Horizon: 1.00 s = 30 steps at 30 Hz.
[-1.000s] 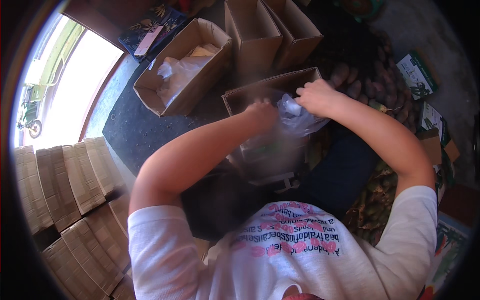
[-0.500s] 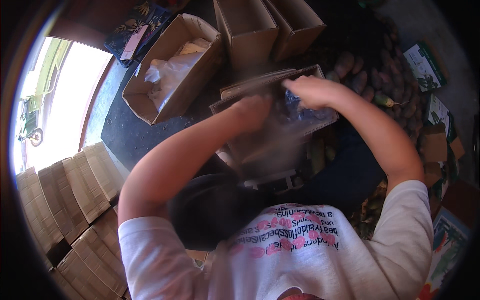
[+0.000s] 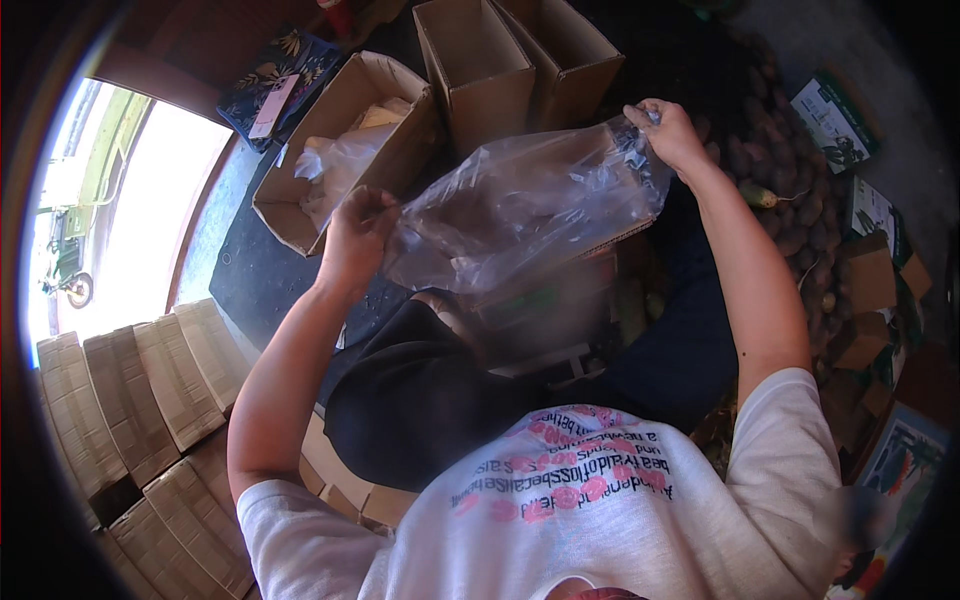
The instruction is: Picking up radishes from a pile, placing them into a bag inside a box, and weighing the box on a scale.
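Observation:
A clear plastic bag (image 3: 520, 195) is stretched wide between my two hands above an open cardboard box (image 3: 622, 238). Its left end is gripped by my left hand (image 3: 360, 235), closed on the edge. At the far right corner, my right hand (image 3: 665, 135) pinches the bag's rim between thumb and fingers. Most of the box is hidden behind the plastic; part of its corrugated edge shows at the lower right. My legs are on either side of the box.
Left of the bag stands an open carton (image 3: 405, 155) holding plastic liners. Two tall open boxes (image 3: 485, 100) stand beyond. Reddish-brown tubers (image 3: 785, 165) are heaped at the right, near printed cartons (image 3: 835, 125). Flattened-looking cardboard boxes (image 3: 150, 390) are stacked at lower left. A phone (image 3: 273, 106) rests on patterned fabric.
Both hands have come up from inside the box and moved apart, the left one toward the left. The plastic, bunched in the box before, is now spread out between them.

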{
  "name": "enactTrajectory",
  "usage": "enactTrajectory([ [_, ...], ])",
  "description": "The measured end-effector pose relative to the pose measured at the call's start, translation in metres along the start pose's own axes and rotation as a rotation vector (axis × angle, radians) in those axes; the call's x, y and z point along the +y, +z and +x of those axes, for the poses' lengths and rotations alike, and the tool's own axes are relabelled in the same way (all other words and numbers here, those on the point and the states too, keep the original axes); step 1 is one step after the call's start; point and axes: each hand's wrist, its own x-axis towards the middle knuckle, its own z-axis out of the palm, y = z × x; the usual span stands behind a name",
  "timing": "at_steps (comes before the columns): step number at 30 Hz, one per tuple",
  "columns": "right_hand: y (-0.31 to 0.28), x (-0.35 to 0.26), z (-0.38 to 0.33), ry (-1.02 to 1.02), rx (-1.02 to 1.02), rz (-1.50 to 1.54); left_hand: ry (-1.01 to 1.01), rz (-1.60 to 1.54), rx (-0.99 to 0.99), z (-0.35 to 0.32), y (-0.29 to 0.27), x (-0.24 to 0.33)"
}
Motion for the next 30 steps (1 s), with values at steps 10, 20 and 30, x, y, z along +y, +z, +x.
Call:
enactTrajectory([
  [10,0.05,0.128,0.045,0.287,-0.57,0.649,0.168,0.368,0.126,0.034,0.043,-0.106],
  [20,-0.059,0.003,-0.047,-0.098,-0.479,0.205,0.755,0.578,-0.216,-0.011,0.035,0.058],
  [30,-0.028,0.007,-0.125,-0.342,-0.037,-0.276,1.21,0.734,-0.398,-0.038,0.044,0.032],
])
